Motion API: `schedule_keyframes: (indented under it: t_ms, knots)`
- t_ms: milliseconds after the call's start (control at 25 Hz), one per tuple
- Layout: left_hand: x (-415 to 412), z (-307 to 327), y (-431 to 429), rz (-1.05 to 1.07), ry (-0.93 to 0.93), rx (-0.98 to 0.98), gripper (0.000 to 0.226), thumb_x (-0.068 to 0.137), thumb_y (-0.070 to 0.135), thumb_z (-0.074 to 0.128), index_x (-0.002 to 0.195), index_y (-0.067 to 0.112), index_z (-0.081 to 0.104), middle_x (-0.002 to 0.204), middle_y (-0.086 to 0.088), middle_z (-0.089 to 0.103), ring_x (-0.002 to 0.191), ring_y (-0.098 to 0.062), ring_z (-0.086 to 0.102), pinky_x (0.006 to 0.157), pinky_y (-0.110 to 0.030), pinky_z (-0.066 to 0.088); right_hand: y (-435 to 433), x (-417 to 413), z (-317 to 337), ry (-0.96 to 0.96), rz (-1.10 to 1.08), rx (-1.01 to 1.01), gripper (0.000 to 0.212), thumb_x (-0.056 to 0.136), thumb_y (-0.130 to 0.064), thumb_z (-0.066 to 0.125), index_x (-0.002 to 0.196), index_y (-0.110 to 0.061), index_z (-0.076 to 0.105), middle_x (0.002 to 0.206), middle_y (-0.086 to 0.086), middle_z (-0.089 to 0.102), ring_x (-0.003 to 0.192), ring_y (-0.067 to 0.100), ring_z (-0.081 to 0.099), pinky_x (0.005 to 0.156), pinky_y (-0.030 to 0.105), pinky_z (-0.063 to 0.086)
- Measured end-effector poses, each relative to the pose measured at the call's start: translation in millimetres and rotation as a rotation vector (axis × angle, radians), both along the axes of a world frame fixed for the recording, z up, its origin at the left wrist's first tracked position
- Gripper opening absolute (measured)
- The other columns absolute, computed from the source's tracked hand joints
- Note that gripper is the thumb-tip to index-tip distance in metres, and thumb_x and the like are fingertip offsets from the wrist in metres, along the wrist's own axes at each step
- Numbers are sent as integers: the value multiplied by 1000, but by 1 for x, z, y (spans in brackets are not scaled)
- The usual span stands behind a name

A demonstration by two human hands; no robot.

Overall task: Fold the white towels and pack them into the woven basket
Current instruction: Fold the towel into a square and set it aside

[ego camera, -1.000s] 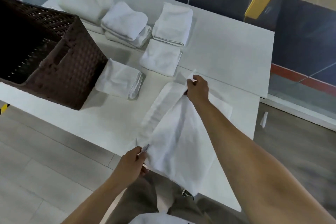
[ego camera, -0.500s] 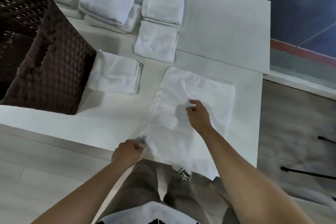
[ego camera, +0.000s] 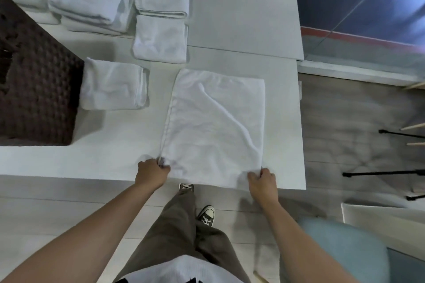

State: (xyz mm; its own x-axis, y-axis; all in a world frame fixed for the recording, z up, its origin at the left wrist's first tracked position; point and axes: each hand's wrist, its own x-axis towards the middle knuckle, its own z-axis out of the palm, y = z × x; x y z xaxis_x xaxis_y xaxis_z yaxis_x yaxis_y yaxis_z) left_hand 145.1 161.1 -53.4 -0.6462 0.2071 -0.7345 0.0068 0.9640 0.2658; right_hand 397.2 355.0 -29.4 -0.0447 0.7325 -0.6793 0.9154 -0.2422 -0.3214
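Towel: the white towel (ego camera: 216, 126) now lies flat at the table's (ego camera: 69, 161) near edge, no longer lifted.
Right hand: the right hand (ego camera: 262, 179) has left the middle and pinches the near right corner.
Left hand: the left hand (ego camera: 151, 173) still pinches the near left corner.
Meaning: likely ready to fold away.
Basket: the woven basket (ego camera: 41, 89) sits far left, 1 folded towel (ego camera: 112, 84) beside it.

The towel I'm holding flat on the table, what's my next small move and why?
Probably lift both near corners and carry them to the far edge. The spread towel lies flat, the left hand and right hand each pinch a near corner, and a diagonal wrinkle crosses it, so pull it taut as you fold.
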Motion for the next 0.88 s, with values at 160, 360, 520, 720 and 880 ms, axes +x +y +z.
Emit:
schedule_keyframes:
  t_ms: [160,360,520,720,880]
  knots:
    - [22,23,-8,402,-133,334,24,92,18,67,107,3,58,102,-17,67,78,-32,72,77,-43,62,-20,13,12,234,-140,23,16,101,-17,50,116,-11,48,99,9,62,85,27,63,63,35,51]
    - [52,75,-34,541,-88,631,34,94,7,67,123,15,51,101,-15,65,71,-35,72,64,-36,61,-30,48,36,519,-184,134,34,100,-15,61,124,-33,48,62,6,44,53,15,52,57,31,59]
    - [65,110,-52,491,-55,681,25,97,8,62,117,23,64,94,-14,63,70,-29,68,65,-31,60,-26,63,53,702,-298,109,6,97,-12,66,100,-7,69,69,8,53,62,18,52,53,23,56]
    - [70,130,-65,628,-237,745,27,97,-3,48,104,6,72,95,-14,61,70,-25,61,72,-34,57,-17,73,72,911,-478,-145,26,97,2,49,107,-6,71,90,11,73,75,24,69,67,29,53]
    - [61,138,-57,324,-183,787,42,88,-9,61,115,21,72,97,-8,67,69,-17,56,72,-28,52,5,67,79,763,-186,47,11,89,-7,74,100,-10,72,71,3,72,62,15,64,66,29,48]
